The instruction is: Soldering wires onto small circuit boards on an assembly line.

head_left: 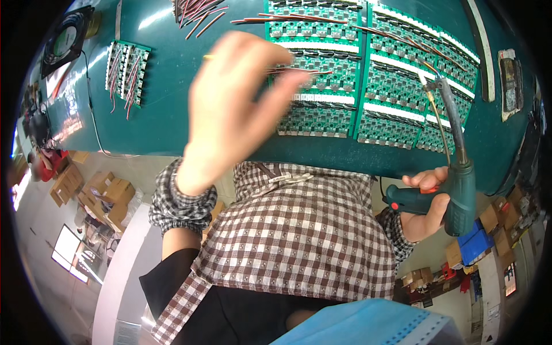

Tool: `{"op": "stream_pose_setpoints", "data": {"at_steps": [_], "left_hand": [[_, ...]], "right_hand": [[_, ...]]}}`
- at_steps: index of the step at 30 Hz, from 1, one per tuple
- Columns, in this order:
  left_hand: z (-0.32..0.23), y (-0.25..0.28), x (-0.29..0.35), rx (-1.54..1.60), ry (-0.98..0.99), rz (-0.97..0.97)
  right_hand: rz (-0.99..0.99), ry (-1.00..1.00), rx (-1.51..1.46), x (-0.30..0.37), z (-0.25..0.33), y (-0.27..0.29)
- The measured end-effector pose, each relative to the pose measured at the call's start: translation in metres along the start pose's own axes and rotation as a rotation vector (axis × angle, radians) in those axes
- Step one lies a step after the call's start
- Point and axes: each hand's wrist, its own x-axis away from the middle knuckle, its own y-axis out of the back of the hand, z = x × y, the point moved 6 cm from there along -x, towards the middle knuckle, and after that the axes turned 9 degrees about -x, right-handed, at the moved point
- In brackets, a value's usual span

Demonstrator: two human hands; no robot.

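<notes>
While your right hand (424, 222) grips the soldering gun (460, 198), your blurred left hand (236, 103), fingers parted but hold unclear, is nearer the red-black wire (322, 72) at its two o'clock, aligned nine-to-three over circuit boards (319, 122).

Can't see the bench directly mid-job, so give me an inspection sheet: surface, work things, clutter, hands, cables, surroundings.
Surface: green table, partly covered.
Job's things: circuit boards in rows, loose red-and-black wires across some; smaller board group at left; dark green soldering gun.
Clutter: wire bundle at the far side; fan at far left.
Hands: right hand grips the gun; left hand blurred above the boards, hold unclear.
Cables: thin cable at left.
Surroundings: cardboard boxes on both sides.
</notes>
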Motion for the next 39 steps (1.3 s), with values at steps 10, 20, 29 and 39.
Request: {"op": "stream_pose_setpoints", "data": {"at_steps": [10,20,29,39], "left_hand": [[0.006,-0.032,0.003,0.076,0.079,0.11],[0.091,0.034,0.009,-0.307,0.327,-0.213],[0.098,0.027,0.005,-0.101,0.398,-0.139],[0.121,0.036,0.021,-0.09,0.177,-0.099]], "right_hand": [[-0.002,-0.011,-0.003,-0.001,-0.001,-0.001],[-0.085,-0.009,-0.006,-0.002,0.0,0.008],[-0.107,0.02,-0.033,-0.005,0.003,0.024],[-0.548,0.496,0.201,0.008,0.046,0.052]]}}
